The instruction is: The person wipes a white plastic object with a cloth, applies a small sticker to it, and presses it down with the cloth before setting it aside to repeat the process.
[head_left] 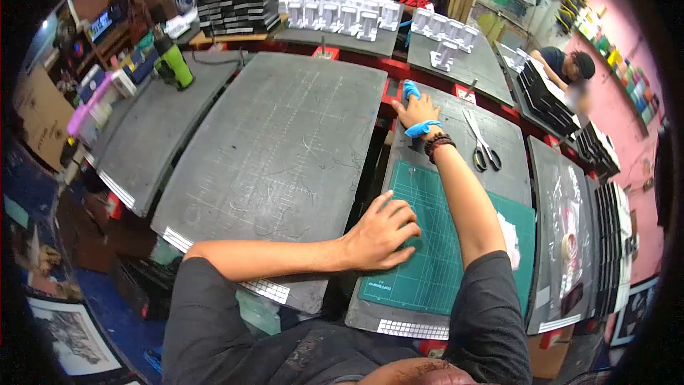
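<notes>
My left hand (385,234) rests on the left part of a green cutting mat (427,281), fingers spread and slightly curled, with nothing in it. Farther forward, my right hand (419,111) reaches to the far left corner of the same dark board (445,110). Its thumb is apart from the fingers, and the fingertips touch a small blue cloth-like piece (411,89); I cannot make out a grip on it. A blue band (423,128) and dark beads circle my right wrist. Black-handled scissors (482,144) lie to the right of that forearm.
A wide dark board (274,150) with loose threads lies to the left. White stand-like pieces (349,20) and a black stack (239,1) occupy the back. A green bottle (171,64) stands at left. Clear plastic (563,221) covers the right board. Another person (570,68) works at far right.
</notes>
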Demonstrator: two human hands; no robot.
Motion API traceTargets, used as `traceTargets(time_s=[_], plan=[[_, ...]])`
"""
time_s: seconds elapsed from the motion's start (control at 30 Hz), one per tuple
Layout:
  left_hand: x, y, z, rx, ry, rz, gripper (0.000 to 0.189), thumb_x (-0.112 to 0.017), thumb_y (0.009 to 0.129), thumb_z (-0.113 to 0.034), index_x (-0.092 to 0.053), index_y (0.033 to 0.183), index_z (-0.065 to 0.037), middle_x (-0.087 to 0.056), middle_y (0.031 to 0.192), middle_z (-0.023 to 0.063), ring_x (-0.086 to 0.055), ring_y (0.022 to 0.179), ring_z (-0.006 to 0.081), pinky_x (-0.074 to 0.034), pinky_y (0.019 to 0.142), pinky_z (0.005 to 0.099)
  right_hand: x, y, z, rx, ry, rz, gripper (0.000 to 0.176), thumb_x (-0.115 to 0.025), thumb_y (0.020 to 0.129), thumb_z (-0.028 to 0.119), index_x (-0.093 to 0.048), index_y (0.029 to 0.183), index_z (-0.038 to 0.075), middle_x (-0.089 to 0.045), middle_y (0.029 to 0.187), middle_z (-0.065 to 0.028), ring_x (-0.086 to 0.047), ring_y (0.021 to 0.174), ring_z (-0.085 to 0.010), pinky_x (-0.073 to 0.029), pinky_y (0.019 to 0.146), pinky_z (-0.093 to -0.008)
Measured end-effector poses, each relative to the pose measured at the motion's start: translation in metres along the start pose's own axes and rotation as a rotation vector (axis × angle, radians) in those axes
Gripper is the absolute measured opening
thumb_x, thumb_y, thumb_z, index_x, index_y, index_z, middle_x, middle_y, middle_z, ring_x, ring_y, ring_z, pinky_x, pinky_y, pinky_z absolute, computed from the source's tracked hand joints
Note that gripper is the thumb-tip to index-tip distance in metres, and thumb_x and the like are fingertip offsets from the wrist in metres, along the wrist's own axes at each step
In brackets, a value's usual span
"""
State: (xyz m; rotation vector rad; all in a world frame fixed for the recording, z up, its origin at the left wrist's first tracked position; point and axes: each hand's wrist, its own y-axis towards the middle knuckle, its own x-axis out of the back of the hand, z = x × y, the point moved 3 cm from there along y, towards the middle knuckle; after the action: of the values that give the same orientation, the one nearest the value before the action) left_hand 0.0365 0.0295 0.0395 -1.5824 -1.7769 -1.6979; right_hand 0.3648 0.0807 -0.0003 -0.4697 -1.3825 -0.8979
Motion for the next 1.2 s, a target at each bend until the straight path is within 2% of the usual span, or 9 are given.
traceTargets(time_s=[0.1, 0.27, 0.4, 0.47, 0.57, 0.77, 0.9, 0.97, 1.2], plan=[[0.019, 0.026, -0.032, -0.208, -0.262, 0.167, 0.025, -0.077, 0.083, -0.025, -0.064, 0.098, -0.010, -0.061, 0.098, 0.0062, -0.058, 0.105, 0.0273, -0.043, 0.101, 0.0491, -0.001, -0.007, 0.001, -0.044, -0.036, 0.049, 0.079, -0.043, 0.100, 0.068, -0.054, 0.148, 0.007, -0.039, 0.162, -0.0174, -0.030, 0.152, -0.0401, -0.023, 0.118, -0.0710], [0.075, 0.031, -0.111, -0.273, -1.129, 1.114, 0.032, -0.089, 0.075, -0.031, -0.070, 0.086, -0.007, -0.068, 0.082, 0.0040, -0.066, 0.085, 0.0258, -0.047, 0.078, 0.0420, -0.015, -0.015, 0.010, -0.195, 0.049, 0.009, 0.070, -0.044, 0.101, 0.063, -0.058, 0.146, 0.012, -0.033, 0.166, -0.0173, -0.022, 0.155, -0.0425, -0.009, 0.121, -0.0707], [0.072, 0.006, -0.153, -0.206, -1.306, 1.208, 0.032, -0.084, 0.083, -0.031, -0.067, 0.092, -0.005, -0.068, 0.093, 0.0069, -0.064, 0.088, 0.0296, -0.047, 0.083, 0.0440, -0.010, -0.030, 0.011, -0.196, 0.044, -0.019, 0.070, -0.044, 0.101, 0.062, -0.057, 0.147, 0.012, -0.033, 0.166, -0.0163, -0.022, 0.156, -0.0416, -0.011, 0.122, -0.0683], [0.076, 0.009, -0.155, -0.407, -1.272, 1.019, 0.024, -0.075, 0.091, -0.028, -0.066, 0.093, -0.007, -0.065, 0.094, 0.0062, -0.063, 0.091, 0.0290, -0.045, 0.087, 0.0455, -0.013, -0.028, 0.009, -0.183, 0.065, -0.046, 0.070, -0.047, 0.099, 0.062, -0.057, 0.148, 0.013, -0.033, 0.166, -0.0165, -0.022, 0.155, -0.0425, -0.009, 0.122, -0.0686], [0.089, 0.022, -0.162, -0.256, -1.275, 0.814, 0.017, -0.068, 0.097, -0.026, -0.066, 0.092, -0.010, -0.065, 0.093, 0.0044, -0.063, 0.090, 0.0262, -0.043, 0.094, 0.0487, -0.017, -0.028, 0.010, -0.171, 0.031, -0.085, 0.072, -0.045, 0.099, 0.062, -0.055, 0.149, 0.012, -0.033, 0.166, -0.0183, -0.023, 0.154, -0.0438, -0.011, 0.121, -0.0698], [0.128, 0.037, -0.178, -0.359, -0.553, -0.180, 0.014, -0.062, 0.099, -0.016, -0.064, 0.087, -0.008, -0.068, 0.083, 0.0055, -0.065, 0.073, 0.0244, -0.045, 0.096, 0.0567, -0.018, -0.029, 0.007, -0.088, -0.096, -0.139, 0.079, -0.036, 0.100, 0.068, -0.053, 0.150, 0.009, -0.042, 0.160, -0.0208, -0.032, 0.150, -0.0466, -0.019, 0.117, -0.0733], [0.121, 0.032, -0.183, -0.259, -0.422, -0.360, 0.016, -0.063, 0.098, -0.018, -0.065, 0.086, -0.008, -0.069, 0.083, 0.0059, -0.065, 0.073, 0.0249, -0.046, 0.095, 0.0556, -0.014, -0.028, 0.003, 0.251, -0.280, -0.019, 0.058, -0.036, 0.102, 0.059, -0.051, 0.148, 0.028, -0.050, 0.151, -0.0252, -0.049, 0.136, -0.0504, -0.032, 0.106, -0.0785], [0.106, 0.022, -0.183, -0.253, -0.402, -0.425, 0.016, -0.064, 0.098, -0.019, -0.066, 0.086, -0.008, -0.069, 0.083, 0.0060, -0.066, 0.074, 0.0251, -0.046, 0.095, 0.0551, -0.070, 0.033, -0.024, 0.015, -0.039, -0.053, 0.068, -0.038, 0.098, 0.068, -0.038, 0.158, 0.036, -0.044, 0.160, -0.0179, -0.046, 0.142, -0.0452, -0.031, 0.108, -0.0782], [0.075, -0.011, -0.164, -0.252, -0.651, -0.434, 0.019, -0.066, 0.097, -0.022, -0.067, 0.085, -0.008, -0.069, 0.082, 0.0067, -0.066, 0.075, 0.0259, -0.047, 0.093, 0.0532, -0.060, 0.020, -0.011, -0.053, -0.111, -0.052, 0.083, -0.036, 0.095, 0.076, -0.044, 0.157, 0.021, -0.041, 0.161, -0.0209, -0.035, 0.150, -0.0418, -0.022, 0.116, -0.0734]])
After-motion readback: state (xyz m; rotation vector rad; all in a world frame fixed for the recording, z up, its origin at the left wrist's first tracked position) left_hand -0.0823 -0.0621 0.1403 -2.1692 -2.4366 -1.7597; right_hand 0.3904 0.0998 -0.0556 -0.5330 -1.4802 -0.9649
